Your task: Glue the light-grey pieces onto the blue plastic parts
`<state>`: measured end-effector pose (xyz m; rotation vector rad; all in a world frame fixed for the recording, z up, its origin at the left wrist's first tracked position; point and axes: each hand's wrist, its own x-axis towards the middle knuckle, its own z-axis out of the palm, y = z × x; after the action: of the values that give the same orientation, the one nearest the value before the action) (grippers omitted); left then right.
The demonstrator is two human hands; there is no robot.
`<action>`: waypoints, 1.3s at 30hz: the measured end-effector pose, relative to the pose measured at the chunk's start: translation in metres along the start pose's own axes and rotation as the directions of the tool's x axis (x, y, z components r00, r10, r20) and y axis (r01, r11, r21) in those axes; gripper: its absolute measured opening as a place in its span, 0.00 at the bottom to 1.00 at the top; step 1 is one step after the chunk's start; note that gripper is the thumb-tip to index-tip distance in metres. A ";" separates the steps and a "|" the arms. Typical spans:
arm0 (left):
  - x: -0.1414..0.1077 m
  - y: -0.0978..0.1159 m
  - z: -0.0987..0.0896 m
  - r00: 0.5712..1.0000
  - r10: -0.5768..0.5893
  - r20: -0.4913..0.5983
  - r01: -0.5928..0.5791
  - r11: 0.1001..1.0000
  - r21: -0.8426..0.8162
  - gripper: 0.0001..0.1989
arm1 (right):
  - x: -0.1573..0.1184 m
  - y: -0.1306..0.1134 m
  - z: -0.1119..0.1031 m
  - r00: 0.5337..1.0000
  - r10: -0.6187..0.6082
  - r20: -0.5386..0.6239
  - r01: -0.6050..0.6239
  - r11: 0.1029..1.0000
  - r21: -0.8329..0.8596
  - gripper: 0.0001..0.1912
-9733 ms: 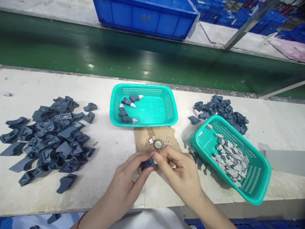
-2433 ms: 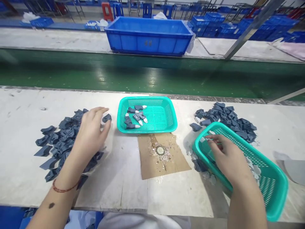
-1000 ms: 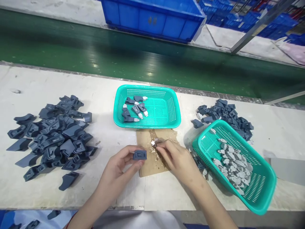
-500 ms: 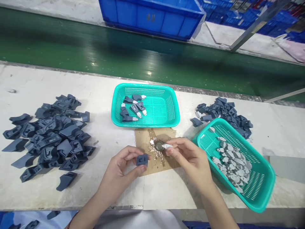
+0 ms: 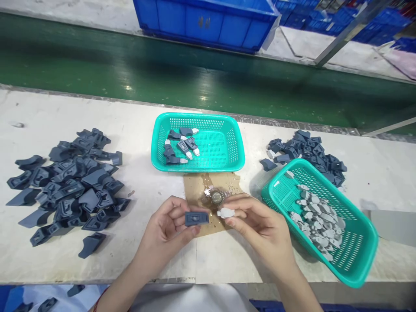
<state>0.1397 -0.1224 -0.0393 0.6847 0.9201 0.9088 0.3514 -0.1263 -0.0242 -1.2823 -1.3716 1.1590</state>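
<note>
My left hand [image 5: 172, 227] pinches a dark grey-blue plastic part [image 5: 196, 218] with a rectangular recess facing up. Between the thumb and fingers of my right hand [image 5: 260, 223] is a small light-grey plastic piece [image 5: 226, 212], its narrow end pointing left at the dark part. A small gap separates the two. Behind them, a little round dish [image 5: 216, 198] sits on a stained piece of brown cardboard [image 5: 194, 190]. In the teal basket [image 5: 198, 167] beyond lie several dark parts with light tips. The right-hand teal basket [image 5: 352, 277] holds many loose light-grey pieces.
A large heap of dark parts [image 5: 69, 186] spreads over the table's left side, and a smaller heap [image 5: 308, 151] lies at the back right. Past the table's far edge runs a green belt [image 5: 162, 82]. A blue crate [image 5: 208, 24] stands beyond it.
The light-grey piece has moved from the dish toward me, closer to the dark part. My left hand has turned the dark part so its long recessed face shows.
</note>
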 end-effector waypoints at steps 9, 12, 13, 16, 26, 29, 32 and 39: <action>-0.007 -0.001 0.008 0.993 0.104 -0.063 -0.103 0.995 0.009 0.08 | -0.009 -0.010 0.006 0.998 -0.068 0.017 0.068 0.996 -0.054 0.13; -0.010 -0.002 0.010 0.983 0.154 -0.105 -0.146 0.986 0.078 0.07 | -0.009 -0.013 0.007 0.997 -0.073 0.014 0.074 0.996 -0.052 0.12; -0.010 -0.003 0.009 0.979 0.181 -0.090 -0.170 0.979 0.110 0.07 | -0.009 -0.013 0.008 0.997 -0.080 0.020 0.081 0.995 -0.053 0.11; -0.010 -0.006 0.004 0.964 0.267 0.003 -0.262 0.943 0.203 0.11 | -0.008 -0.014 0.008 0.995 -0.089 0.044 0.091 0.994 -0.063 0.11; -0.007 -0.010 -0.001 0.922 0.372 0.106 -0.386 0.892 0.234 0.21 | -0.009 -0.012 0.002 0.985 -0.157 0.070 0.164 0.980 -0.111 0.14; -0.007 -0.011 -0.001 0.916 0.386 0.111 -0.402 0.883 0.242 0.21 | -0.008 -0.013 0.002 0.987 -0.143 0.066 0.150 0.982 -0.118 0.15; -0.007 -0.013 -0.002 0.905 0.411 0.112 -0.426 0.864 0.267 0.21 | -0.009 -0.012 0.003 0.989 -0.134 0.069 0.142 0.982 -0.123 0.14; -0.007 -0.016 -0.005 0.884 0.439 0.159 -0.467 0.821 0.329 0.24 | -0.008 -0.013 0.004 0.993 -0.026 0.115 0.044 0.986 -0.161 0.08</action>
<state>0.1386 -0.1349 -0.0518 1.2891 0.8768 1.1361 0.3462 -0.1346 -0.0123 -1.3181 -1.5937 1.1281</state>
